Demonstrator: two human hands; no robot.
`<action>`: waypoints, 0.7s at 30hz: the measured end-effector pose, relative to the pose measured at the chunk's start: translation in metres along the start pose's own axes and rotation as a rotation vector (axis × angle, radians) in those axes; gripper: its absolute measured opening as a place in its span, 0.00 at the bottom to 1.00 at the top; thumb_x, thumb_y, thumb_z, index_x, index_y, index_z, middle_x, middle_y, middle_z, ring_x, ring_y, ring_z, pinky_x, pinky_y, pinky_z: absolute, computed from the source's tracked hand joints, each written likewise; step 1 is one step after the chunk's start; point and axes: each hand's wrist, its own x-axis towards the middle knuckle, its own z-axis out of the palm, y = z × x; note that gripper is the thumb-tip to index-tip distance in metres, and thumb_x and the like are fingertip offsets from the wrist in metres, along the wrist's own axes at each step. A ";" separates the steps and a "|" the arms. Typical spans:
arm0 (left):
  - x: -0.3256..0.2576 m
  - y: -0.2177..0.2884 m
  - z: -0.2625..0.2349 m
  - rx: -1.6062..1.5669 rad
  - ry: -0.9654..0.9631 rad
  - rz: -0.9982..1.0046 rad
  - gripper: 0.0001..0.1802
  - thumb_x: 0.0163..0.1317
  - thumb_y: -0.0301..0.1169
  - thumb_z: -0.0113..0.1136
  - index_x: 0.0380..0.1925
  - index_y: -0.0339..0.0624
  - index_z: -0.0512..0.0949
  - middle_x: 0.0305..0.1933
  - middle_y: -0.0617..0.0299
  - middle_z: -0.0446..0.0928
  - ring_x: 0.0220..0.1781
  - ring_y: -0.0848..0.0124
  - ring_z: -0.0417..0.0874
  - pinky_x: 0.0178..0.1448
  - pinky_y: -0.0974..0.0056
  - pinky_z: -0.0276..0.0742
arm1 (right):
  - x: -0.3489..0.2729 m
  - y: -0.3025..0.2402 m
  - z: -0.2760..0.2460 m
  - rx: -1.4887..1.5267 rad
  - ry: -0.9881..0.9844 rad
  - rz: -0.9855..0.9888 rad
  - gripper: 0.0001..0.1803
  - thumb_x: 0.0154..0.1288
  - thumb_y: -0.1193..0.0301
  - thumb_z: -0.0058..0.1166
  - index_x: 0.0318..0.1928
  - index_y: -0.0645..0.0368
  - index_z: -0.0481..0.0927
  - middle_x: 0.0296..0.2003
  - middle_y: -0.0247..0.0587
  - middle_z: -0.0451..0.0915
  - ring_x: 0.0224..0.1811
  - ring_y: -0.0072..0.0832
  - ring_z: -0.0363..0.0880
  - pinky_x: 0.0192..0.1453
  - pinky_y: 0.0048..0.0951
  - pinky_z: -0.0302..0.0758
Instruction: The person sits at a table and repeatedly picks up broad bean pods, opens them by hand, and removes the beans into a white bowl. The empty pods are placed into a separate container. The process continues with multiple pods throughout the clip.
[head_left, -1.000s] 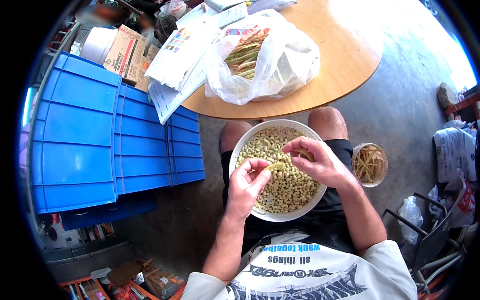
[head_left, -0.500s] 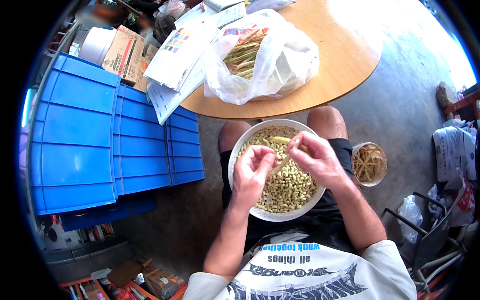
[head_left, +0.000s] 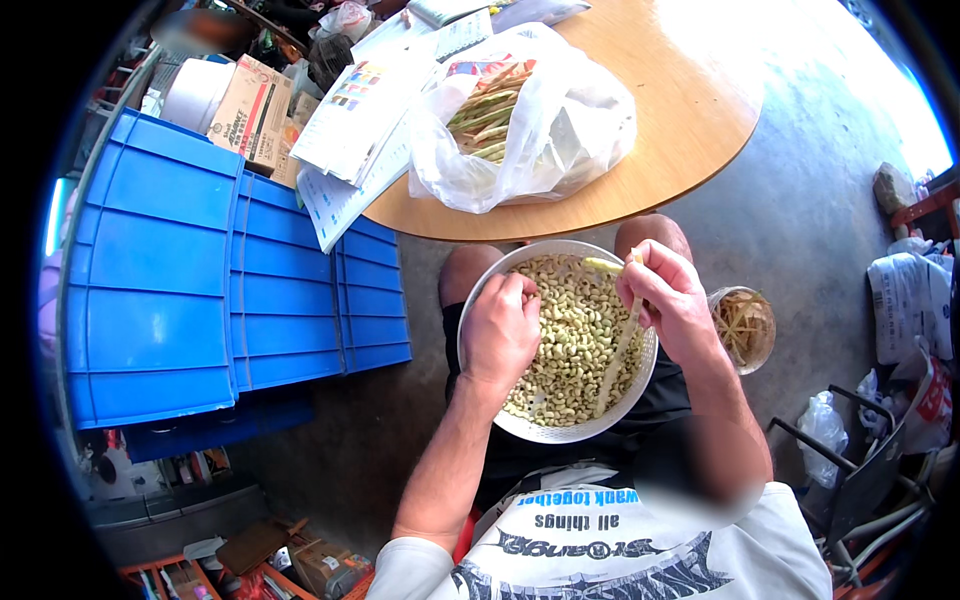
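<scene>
Your colander (head_left: 570,434) was matt plastic, your counter (head_left: 690,110) smooth, glossy wood, your carrier bag (head_left: 585,110) crinkled, shiny plastic.

blue plastic crates (head_left: 150,270) | cardboard box (head_left: 245,112) beside white tub (head_left: 194,95) | papers (head_left: 345,125) on wooden table (head_left: 690,110)

The round white plastic basket (head_left: 560,435) sits on your lap (head_left: 625,445), holding small pale-green beans (head_left: 570,345). Your left hand (head_left: 502,325) is over its left side, your right hand (head_left: 668,298) over its right. Before you stands the rounded brown wooden table (head_left: 690,120); on it, the translucent white plastic bag (head_left: 580,135) holds long green pods (head_left: 490,120), with white paper sheets (head_left: 345,125) to its left. Large rectangular blue plastic crates (head_left: 155,270) stand left, a round pale tub (head_left: 770,345) right.
</scene>
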 end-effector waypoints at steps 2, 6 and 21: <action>0.000 0.000 0.000 0.003 -0.010 -0.001 0.04 0.56 0.24 0.63 0.30 0.35 0.80 0.30 0.53 0.79 0.31 0.58 0.82 0.38 0.58 0.78 | 0.000 0.000 0.002 -0.021 0.004 0.010 0.10 0.74 0.65 0.50 0.35 0.55 0.72 0.26 0.26 0.74 0.21 0.08 0.63 0.24 0.12 0.59; 0.000 -0.005 0.002 -0.011 -0.016 -0.001 0.04 0.56 0.24 0.63 0.29 0.35 0.79 0.29 0.52 0.79 0.29 0.59 0.82 0.37 0.59 0.78 | 0.001 0.000 0.004 -0.044 0.021 0.024 0.10 0.74 0.65 0.51 0.35 0.56 0.72 0.25 0.25 0.73 0.22 0.08 0.63 0.25 0.12 0.59; -0.019 0.040 -0.007 -0.865 -0.061 -0.300 0.02 0.68 0.25 0.58 0.36 0.40 0.76 0.28 0.71 0.75 0.25 0.86 0.71 0.30 0.78 0.67 | 0.001 0.019 0.022 -0.171 -0.095 0.022 0.09 0.71 0.68 0.55 0.40 0.62 0.76 0.30 0.24 0.72 0.31 0.11 0.67 0.32 0.18 0.68</action>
